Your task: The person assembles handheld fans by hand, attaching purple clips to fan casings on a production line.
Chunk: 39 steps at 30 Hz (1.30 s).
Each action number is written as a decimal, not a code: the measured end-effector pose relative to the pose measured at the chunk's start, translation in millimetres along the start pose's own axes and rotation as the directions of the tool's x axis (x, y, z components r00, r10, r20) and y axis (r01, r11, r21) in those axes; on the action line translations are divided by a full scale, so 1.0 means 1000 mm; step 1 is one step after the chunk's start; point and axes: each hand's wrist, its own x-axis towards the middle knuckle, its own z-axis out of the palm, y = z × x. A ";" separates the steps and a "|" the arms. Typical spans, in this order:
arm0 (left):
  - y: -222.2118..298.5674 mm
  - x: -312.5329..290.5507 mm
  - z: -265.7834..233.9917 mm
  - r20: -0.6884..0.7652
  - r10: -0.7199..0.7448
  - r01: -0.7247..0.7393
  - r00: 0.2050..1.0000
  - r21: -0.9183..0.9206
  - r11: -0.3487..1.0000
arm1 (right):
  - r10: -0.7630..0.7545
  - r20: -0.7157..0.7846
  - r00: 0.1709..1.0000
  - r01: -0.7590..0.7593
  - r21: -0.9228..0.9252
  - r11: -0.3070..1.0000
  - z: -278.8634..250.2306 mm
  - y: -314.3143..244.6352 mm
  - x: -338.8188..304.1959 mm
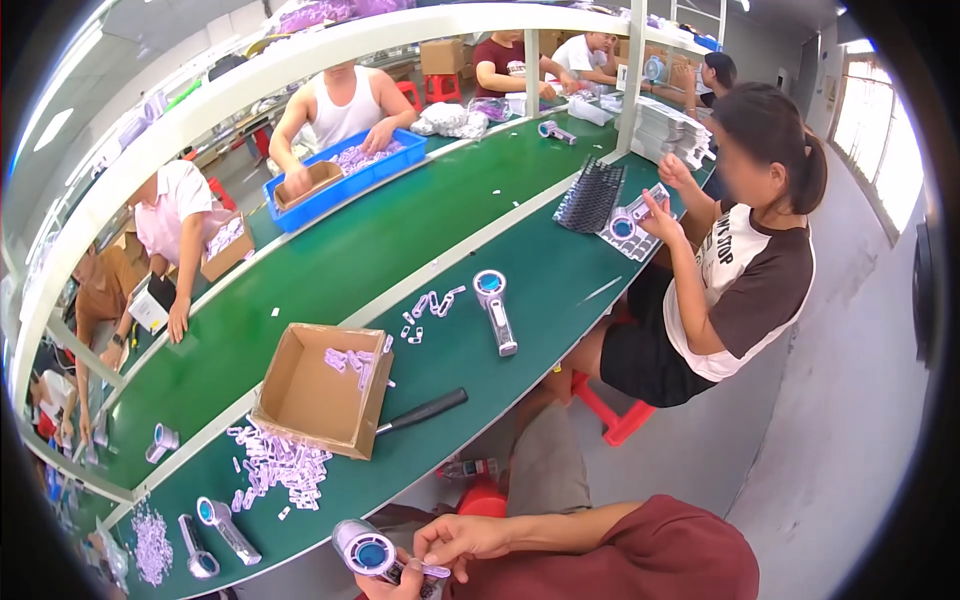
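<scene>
At the lower edge, my left hand [397, 583] is closed around a handheld fan [366, 549], a silvery-lilac one with a round head and blue centre. My right hand [465, 541] pinches a small lilac plastic piece [434, 571] against the fan's handle; the fingers partly hide the contact. On the green bench beyond lies a heap of similar lilac pieces [285, 465], next to an open cardboard box [325, 390] with several more inside. Two handheld fans, one [228, 530] beside another [198, 548], lie at the near left of the bench.
A black-handled hammer [425, 410] rests by the box. Another fan [494, 312] lies farther along the bench [545, 290]. To the right, a seated co-worker [745, 240] holds a fan. Several people work across the green belt [400, 215], one at a blue bin [345, 180].
</scene>
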 end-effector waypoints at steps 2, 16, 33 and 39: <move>0.006 0.000 0.006 -0.012 -0.057 0.057 0.998 -0.013 0.998 | 0.002 0.031 1.000 -0.004 0.061 0.998 -0.013 0.005 0.002; -0.005 0.002 0.004 0.034 -0.017 0.017 0.999 0.014 1.000 | -0.224 -0.236 0.945 0.155 -0.278 0.948 0.010 -0.014 -0.007; -0.004 0.003 -0.004 -0.055 0.139 -0.116 0.989 0.312 0.943 | -0.347 -0.222 0.911 0.168 -0.568 0.806 0.017 -0.015 0.006; -0.013 0.000 0.001 -0.051 0.088 -0.074 0.995 0.227 0.971 | -0.268 -0.252 0.930 0.097 -0.535 0.839 0.029 -0.022 -0.007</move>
